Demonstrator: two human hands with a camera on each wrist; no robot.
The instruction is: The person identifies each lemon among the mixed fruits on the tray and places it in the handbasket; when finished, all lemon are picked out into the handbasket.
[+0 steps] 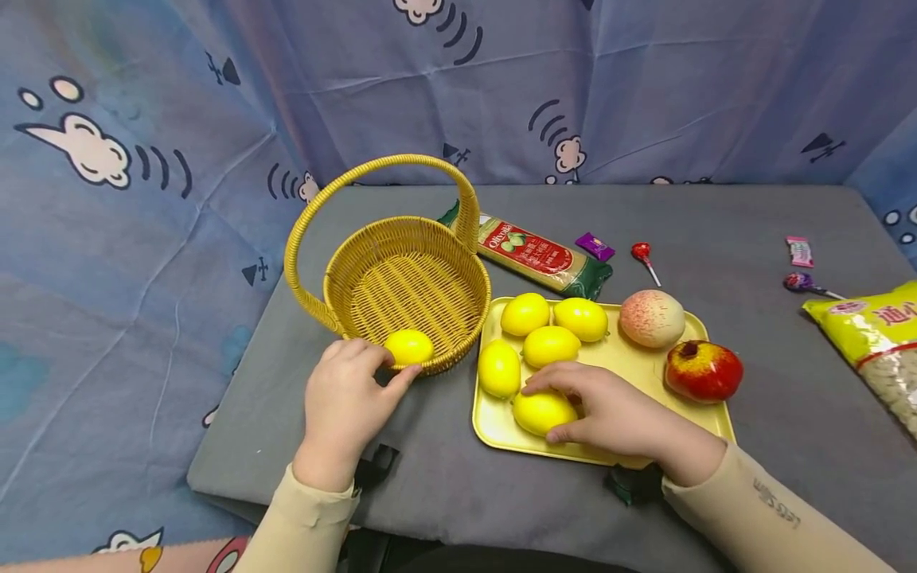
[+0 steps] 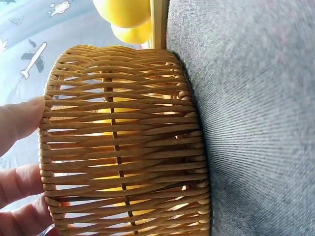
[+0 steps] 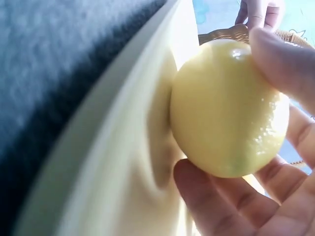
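Note:
A yellow wicker basket point(image 1: 411, 278) with a tall handle stands on the left, one lemon point(image 1: 409, 348) inside against its near wall. My left hand point(image 1: 351, 394) pinches the basket's near rim beside that lemon, the thumb and fingers at the rim in the left wrist view. On a pale yellow tray point(image 1: 494, 430), my right hand point(image 1: 605, 406) grips the nearest lemon point(image 3: 229, 108) between thumb and fingers, close against the tray surface. Several other lemons point(image 1: 550, 347) lie behind it, with a peach point(image 1: 652, 318) and a pomegranate point(image 1: 704, 372) at the tray's right.
Behind the tray lies a noodle packet point(image 1: 533, 253). Beyond it are a purple sweet point(image 1: 595, 247) and a red lollipop point(image 1: 641, 251). Farther right are a pink sweet point(image 1: 799, 251), a purple lollipop point(image 1: 798, 281) and a yellow bag point(image 1: 870, 318). A patterned curtain point(image 1: 573, 87) hangs behind the grey table point(image 1: 716, 231).

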